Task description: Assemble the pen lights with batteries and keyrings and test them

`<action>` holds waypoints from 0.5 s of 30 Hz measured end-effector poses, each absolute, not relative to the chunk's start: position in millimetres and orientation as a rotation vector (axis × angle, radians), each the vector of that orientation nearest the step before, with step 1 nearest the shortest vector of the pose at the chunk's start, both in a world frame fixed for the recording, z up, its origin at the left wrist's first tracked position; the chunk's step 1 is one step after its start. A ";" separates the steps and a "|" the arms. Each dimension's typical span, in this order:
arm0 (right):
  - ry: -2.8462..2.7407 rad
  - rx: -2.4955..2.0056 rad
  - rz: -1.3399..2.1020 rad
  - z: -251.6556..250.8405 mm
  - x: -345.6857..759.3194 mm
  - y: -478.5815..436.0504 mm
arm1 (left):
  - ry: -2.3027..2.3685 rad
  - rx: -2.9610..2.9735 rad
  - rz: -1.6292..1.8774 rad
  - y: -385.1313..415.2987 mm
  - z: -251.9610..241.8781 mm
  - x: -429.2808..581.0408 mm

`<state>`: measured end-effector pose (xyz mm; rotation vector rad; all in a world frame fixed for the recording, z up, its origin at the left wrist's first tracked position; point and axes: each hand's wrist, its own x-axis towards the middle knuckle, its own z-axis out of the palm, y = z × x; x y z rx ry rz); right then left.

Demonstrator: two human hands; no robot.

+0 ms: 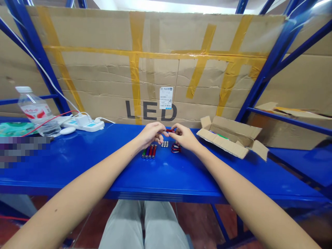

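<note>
A small red, shiny tube-like piece (pixel 169 130) is held up between my two hands, just above the table. My left hand (pixel 152 133) has its thumb and forefinger closed at the left end of it, the other fingers curled loosely below. My right hand (pixel 183 135) pinches the right end. Below them lies a row of slim metal tubes (pixel 149 152) in green, purple and red, with silver ends. Several silver button cells (pixel 164 144) sit together in the middle. Red carabiner clips (pixel 176 148) are grouped under my right hand, partly hidden by it.
An open cardboard box (pixel 228 135) with coloured pieces inside stands right on the blue table (pixel 166 176). Left are a water bottle (pixel 38 112), a white power strip (pixel 84 122) and cables. A large taped carton (pixel 103 79) rises behind, between blue posts.
</note>
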<state>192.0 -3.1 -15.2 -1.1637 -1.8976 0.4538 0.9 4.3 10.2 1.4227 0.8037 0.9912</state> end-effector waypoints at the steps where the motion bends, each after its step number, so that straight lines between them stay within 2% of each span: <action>1: -1.927 -1.160 0.441 -15.0 192.5 -2.6 | 0.804 1.425 0.990 4.3 10.2 0.9; 7: -2.056 -1.046 0.309 -11.5 192.9 -2.5 | 0.804 1.439 0.980 8.3 8.5 -2.9; 15: -1.989 -1.039 0.530 -10.7 191.8 -6.0 | 0.811 1.247 1.139 15.2 10.0 -4.7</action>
